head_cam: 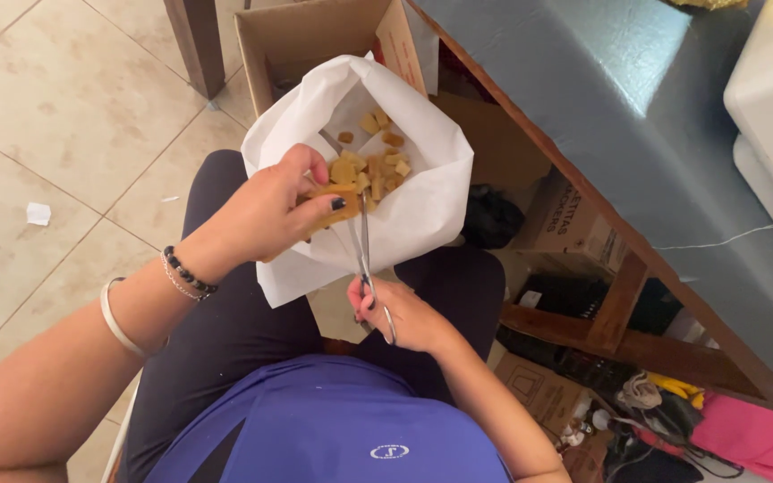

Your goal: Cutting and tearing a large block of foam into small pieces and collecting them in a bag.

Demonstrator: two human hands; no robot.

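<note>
I sit with a white paper sheet (422,215) spread over my lap, cupped like a bowl and holding several small yellow-brown cut pieces (378,165). My left hand (270,210) pinches a larger yellow-brown chunk (337,199) over the paper. My right hand (400,313) grips the handles of metal scissors (364,255), whose blades point up toward the chunk and meet it at its right edge.
An open cardboard box (315,36) stands on the tiled floor beyond my knees. A blue-topped wooden table (637,116) runs along the right, with boxes, bags and clutter underneath. A dark wooden leg (197,45) and a paper scrap (38,213) are at left.
</note>
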